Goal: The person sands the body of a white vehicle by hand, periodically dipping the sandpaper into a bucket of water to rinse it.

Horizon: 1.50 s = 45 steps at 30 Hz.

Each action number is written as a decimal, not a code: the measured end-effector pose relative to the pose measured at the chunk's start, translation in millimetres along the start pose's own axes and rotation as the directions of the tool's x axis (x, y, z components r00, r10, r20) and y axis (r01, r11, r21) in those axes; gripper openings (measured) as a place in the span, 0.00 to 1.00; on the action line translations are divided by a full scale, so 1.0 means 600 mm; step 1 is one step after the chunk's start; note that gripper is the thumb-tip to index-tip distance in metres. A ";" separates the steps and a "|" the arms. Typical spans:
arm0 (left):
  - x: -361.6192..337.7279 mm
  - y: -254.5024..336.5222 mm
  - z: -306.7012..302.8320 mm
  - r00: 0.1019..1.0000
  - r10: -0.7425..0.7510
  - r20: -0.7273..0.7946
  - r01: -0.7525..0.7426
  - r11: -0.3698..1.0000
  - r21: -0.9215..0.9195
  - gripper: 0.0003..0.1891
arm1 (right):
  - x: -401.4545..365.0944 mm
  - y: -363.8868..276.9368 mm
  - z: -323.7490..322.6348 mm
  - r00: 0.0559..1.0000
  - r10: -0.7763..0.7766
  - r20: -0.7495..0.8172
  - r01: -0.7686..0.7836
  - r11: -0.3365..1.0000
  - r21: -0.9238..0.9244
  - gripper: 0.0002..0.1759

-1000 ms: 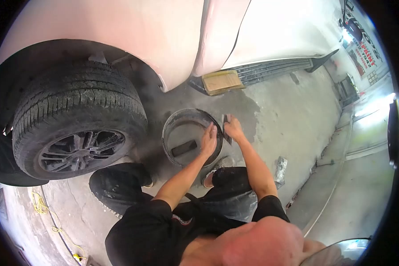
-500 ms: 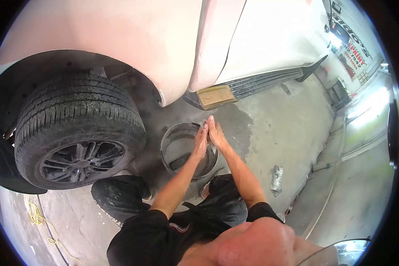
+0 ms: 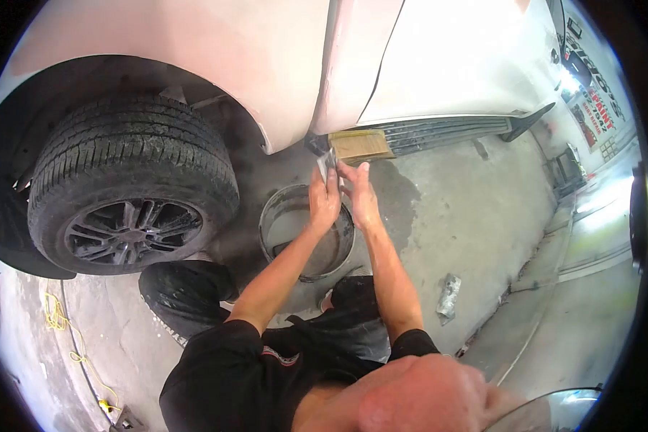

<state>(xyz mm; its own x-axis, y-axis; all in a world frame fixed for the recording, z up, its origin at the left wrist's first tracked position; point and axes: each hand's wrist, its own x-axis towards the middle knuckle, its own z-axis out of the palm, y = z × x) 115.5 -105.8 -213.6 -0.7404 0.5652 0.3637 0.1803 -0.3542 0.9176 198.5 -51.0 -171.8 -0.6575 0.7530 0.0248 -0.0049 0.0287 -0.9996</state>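
Pinching a small grey sheet (image 3: 326, 165) above the bucket (image 3: 268, 229), left hand (image 3: 323, 199) and right hand (image 3: 361, 196) together hide most of it.

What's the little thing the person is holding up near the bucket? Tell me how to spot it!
Start at the big black tyre, then go right to the round bucket on the floor. Just past its far rim, the left hand and right hand meet on a small grey sheet. It is thin and grey, unlike the thick tan block under the car beside it.

Bright daylight, blown-out glare on car panel (image 3: 468, 57), fisheye edges, dark vignette
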 end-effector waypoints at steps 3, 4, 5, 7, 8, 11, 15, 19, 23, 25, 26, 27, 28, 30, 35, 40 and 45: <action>0.055 0.047 -0.008 0.994 0.104 -0.037 -0.103 0.994 0.024 0.16 | -0.015 -0.022 0.000 0.999 0.023 -0.034 -0.017 0.989 0.148 0.53; 0.075 0.073 -0.013 0.991 0.130 -0.031 -0.129 0.991 0.022 0.16 | -0.015 -0.015 -0.004 0.996 0.017 -0.086 -0.005 0.990 0.138 0.52; 0.093 0.100 -0.018 0.988 0.155 -0.023 -0.154 0.988 0.022 0.15 | -0.020 -0.021 -0.005 0.996 0.015 -0.093 -0.004 0.992 0.123 0.53; 0.134 0.160 -0.025 0.952 0.301 -0.046 -0.295 0.950 0.105 0.15 | -0.034 -0.041 -0.005 0.994 0.013 -0.105 -0.003 0.995 0.099 0.54; 0.157 0.188 -0.026 0.927 0.371 -0.061 -0.364 0.925 0.105 0.15 | -0.034 -0.038 -0.006 0.992 0.001 -0.127 0.010 0.996 0.086 0.54; 0.222 0.257 -0.025 0.841 0.533 -0.093 -0.494 0.826 0.273 0.14 | -0.032 -0.030 -0.013 0.986 0.001 -0.168 0.009 0.998 0.054 0.48; 0.264 0.285 -0.007 0.832 0.551 -0.063 -0.502 0.797 0.335 0.15 | -0.027 -0.014 -0.017 0.975 -0.051 -0.215 0.043 0.998 -0.038 0.47; 0.268 0.292 0.018 0.737 0.671 -0.083 -0.593 0.700 0.398 0.19 | -0.031 -0.014 -0.008 0.973 -0.070 -0.221 0.053 0.996 -0.078 0.46; 0.289 0.310 0.032 0.696 0.711 -0.099 -0.617 0.662 0.425 0.22 | -0.033 -0.018 -0.004 0.971 -0.112 -0.210 0.076 0.982 -0.170 0.45; 0.288 0.306 0.031 0.703 0.707 -0.072 -0.624 0.662 0.415 0.23 | -0.035 -0.019 0.003 0.968 -0.139 -0.209 0.103 0.979 -0.175 0.42; 0.286 0.301 0.030 0.708 0.704 -0.059 -0.625 0.663 0.412 0.24 | -0.038 -0.020 0.003 0.967 -0.155 -0.204 0.119 0.977 -0.175 0.40; 0.281 0.292 0.033 0.678 0.733 -0.055 -0.640 0.626 0.445 0.24 | -0.041 -0.022 0.004 0.965 -0.172 -0.199 0.137 0.975 -0.177 0.38; 0.276 0.278 0.040 0.646 0.762 -0.051 -0.655 0.587 0.476 0.24 | -0.043 -0.027 0.006 0.964 -0.177 -0.199 0.140 0.972 -0.191 0.37; 0.276 0.258 0.038 0.626 0.779 -0.022 -0.664 0.548 0.509 0.26 | -0.052 -0.034 0.009 0.961 -0.189 -0.200 0.142 0.963 -0.227 0.36; 0.275 0.242 0.055 0.642 0.765 -0.054 -0.671 0.594 0.443 0.30 | -0.059 -0.027 -0.009 0.943 -0.302 -0.140 0.227 0.892 -0.392 0.33; 0.287 0.211 0.077 0.534 0.841 -0.086 -0.723 0.507 0.470 0.33 | -0.080 -0.044 -0.023 0.912 -0.404 -0.076 0.303 0.786 -0.538 0.26; 0.287 0.217 0.068 0.536 0.836 -0.117 -0.704 0.519 0.485 0.29 | -0.090 -0.022 -0.036 0.849 -0.526 -0.055 0.377 0.674 -0.635 0.19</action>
<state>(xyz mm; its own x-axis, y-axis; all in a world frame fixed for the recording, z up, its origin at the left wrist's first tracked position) 37.6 -24.2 -25.1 -0.3217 -0.0799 0.9435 0.9287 -0.2208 0.2980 250.2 -77.8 -159.4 -0.5144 0.6600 0.5475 0.2277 0.7206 -0.6549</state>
